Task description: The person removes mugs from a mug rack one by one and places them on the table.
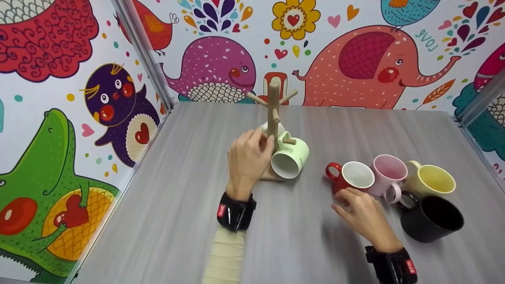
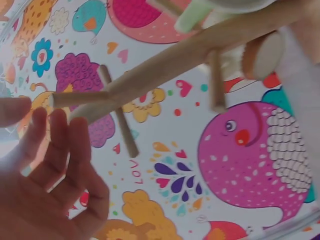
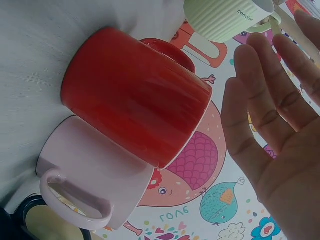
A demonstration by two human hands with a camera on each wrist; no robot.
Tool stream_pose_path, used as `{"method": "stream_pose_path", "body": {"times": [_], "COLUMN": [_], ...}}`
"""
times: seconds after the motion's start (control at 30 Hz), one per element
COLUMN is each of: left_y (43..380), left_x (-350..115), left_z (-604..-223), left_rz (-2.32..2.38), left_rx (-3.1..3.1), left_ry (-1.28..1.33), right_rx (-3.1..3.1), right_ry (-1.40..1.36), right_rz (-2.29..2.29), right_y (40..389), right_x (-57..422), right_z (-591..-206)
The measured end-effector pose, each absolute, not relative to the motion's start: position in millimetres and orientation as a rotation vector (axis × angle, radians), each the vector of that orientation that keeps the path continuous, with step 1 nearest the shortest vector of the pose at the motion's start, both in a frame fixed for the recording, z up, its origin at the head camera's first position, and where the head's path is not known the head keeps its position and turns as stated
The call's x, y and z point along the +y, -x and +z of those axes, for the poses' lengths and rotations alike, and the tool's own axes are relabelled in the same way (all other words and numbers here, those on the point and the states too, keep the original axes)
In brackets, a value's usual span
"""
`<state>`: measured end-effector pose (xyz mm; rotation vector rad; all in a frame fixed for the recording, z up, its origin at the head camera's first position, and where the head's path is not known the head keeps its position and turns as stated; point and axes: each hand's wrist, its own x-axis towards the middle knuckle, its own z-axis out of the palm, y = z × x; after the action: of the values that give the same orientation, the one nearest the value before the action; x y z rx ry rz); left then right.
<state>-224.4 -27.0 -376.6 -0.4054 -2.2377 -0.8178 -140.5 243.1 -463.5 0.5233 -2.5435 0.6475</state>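
Note:
A wooden mug tree (image 1: 273,106) stands toward the back of the table. On a lower peg hangs a light green mug (image 1: 302,152), tilted, its mouth facing front. Behind the post, a whitish mug (image 1: 265,127) is mostly hidden. Just left of the post is my left hand (image 1: 248,156), its loosely bent fingers around nothing; the left wrist view shows them close to a peg (image 2: 80,98). My right hand (image 1: 361,211) hovers at the near side of a red mug (image 1: 345,183), fingers apart from it in the right wrist view (image 3: 135,97).
Right of the red mug stand a pink mug (image 1: 388,173), a yellow mug (image 1: 434,183) and a large black mug (image 1: 430,221), close together. Printed panels with cartoon animals wall the grey table (image 1: 177,221) at the back and sides.

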Motion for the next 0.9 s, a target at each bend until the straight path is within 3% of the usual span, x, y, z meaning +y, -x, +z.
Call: {"method": "stream_pose_path", "body": {"times": [0.4,0.67,0.9], "left_y": [276.4,301.0,307.3], "left_x": [-5.8,4.8,8.4], "left_z": [-310.3,-307.3,-309.2], "left_rz": [-0.932,-0.949,-0.925], "left_rx": [-2.431,-2.514,-2.496], "left_ry": [0.181,0.092,0.167], "right_rx": [-2.561,-2.558,-2.540], "right_ry": [-0.504,-0.485,-0.497], "right_rz": [0.675,0.685,0.677], "right_y": [139.5,138.3,139.3], "right_x": [245.6,248.3,252.0], "right_z": [-463.8,-466.5,-468.9]}}
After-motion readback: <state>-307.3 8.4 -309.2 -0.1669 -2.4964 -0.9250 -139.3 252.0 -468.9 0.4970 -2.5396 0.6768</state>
